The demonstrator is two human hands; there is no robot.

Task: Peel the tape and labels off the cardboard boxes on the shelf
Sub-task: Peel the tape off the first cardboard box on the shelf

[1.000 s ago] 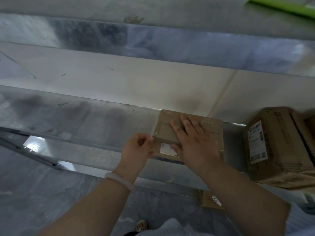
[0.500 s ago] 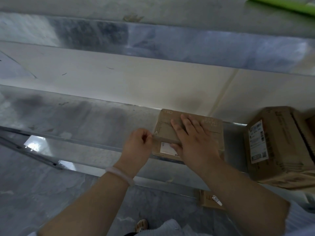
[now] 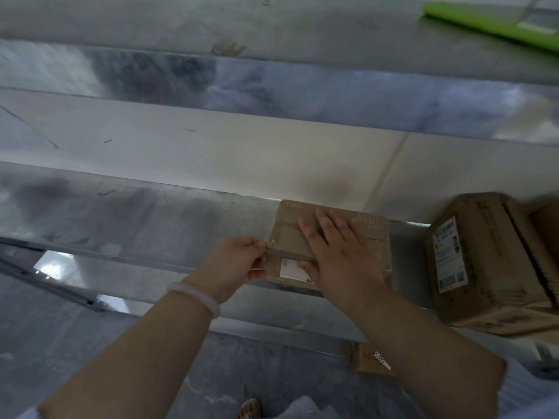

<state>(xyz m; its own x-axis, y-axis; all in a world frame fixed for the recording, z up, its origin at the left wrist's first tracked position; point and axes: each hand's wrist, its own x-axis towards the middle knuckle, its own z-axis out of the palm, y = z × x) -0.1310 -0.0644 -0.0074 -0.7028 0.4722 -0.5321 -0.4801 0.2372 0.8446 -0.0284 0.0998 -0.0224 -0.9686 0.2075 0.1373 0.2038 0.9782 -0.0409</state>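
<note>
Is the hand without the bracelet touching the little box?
Touching. The head view shows the right hand lying flat on top of the little box, fingers spread across the cardboard.

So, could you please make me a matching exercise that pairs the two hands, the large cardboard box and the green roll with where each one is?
Things:
1. right hand
2. left hand
3. large cardboard box
4. green roll

Places:
A. on the upper shelf, at the top right of the view
B. lying flat, fingers straight, on top of the small cardboard box
C. pinching at the small cardboard box's left edge
D. on the shelf at the right, white label on its side

Pairs: 1-B, 2-C, 3-D, 4-A
</note>
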